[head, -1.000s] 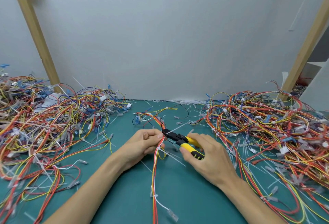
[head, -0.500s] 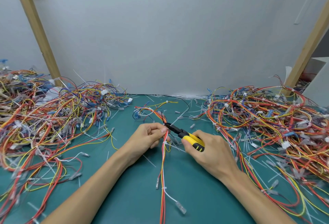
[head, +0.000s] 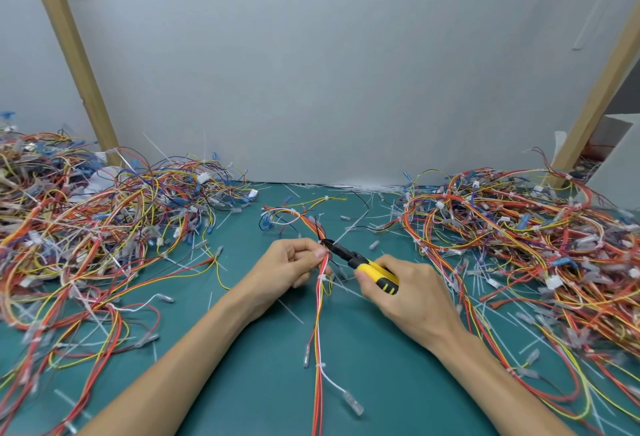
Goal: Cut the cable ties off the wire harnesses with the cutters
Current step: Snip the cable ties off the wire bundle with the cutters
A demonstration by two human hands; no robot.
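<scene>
A wire harness [head: 318, 318] of red, orange, yellow and white wires runs down the middle of the green mat toward me. My left hand [head: 289, 266] pinches the bundle near its upper part. My right hand [head: 408, 292] grips the yellow-and-black handles of the cutters [head: 363, 264]. The black jaws [head: 329, 244] sit against the bundle right above my left fingertips. A white cable tie [head: 322, 277] wraps the harness just below my left hand, and another white tie [head: 322, 365] sits lower down.
A big tangle of harnesses [head: 86, 238] fills the left side and another pile [head: 519, 245] fills the right. Cut white tie scraps [head: 291, 311] litter the green mat [head: 263, 383]. Wooden posts [head: 74, 58] lean against the white wall at both sides.
The cutters' jaws have moved up along the bundle to a spot just above my left fingertips, and the handles have come closer together. My left hand keeps its pinch on the harness.
</scene>
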